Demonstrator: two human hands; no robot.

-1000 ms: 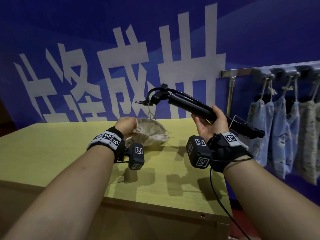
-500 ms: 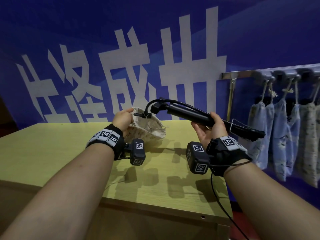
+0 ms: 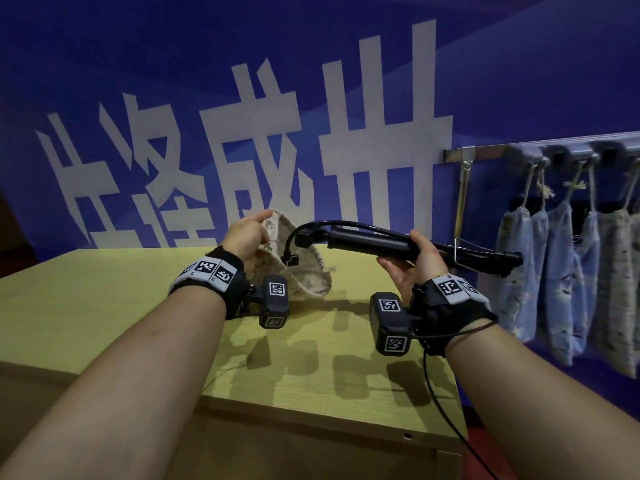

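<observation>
Nearest us, both forearms reach over the yellow table (image 3: 104, 306), each wrist strapped with a black marker band (image 3: 207, 271). Our left hand (image 3: 247, 237) pinches the rim of a beige cloth pouch (image 3: 311, 282), fingers curled on the fabric, holding its mouth open above the table's far part. Our right hand (image 3: 420, 259) wraps its fingers round a black pump (image 3: 374, 242), which lies nearly level just right of the pouch. The pump's hose (image 3: 346, 223) arcs over and its tip hangs at the pouch mouth; we cannot tell whether it is inside. Farther right, cloth bags (image 3: 554, 271) hang from a rail (image 3: 485, 152) on the blue wall (image 3: 138, 64).
</observation>
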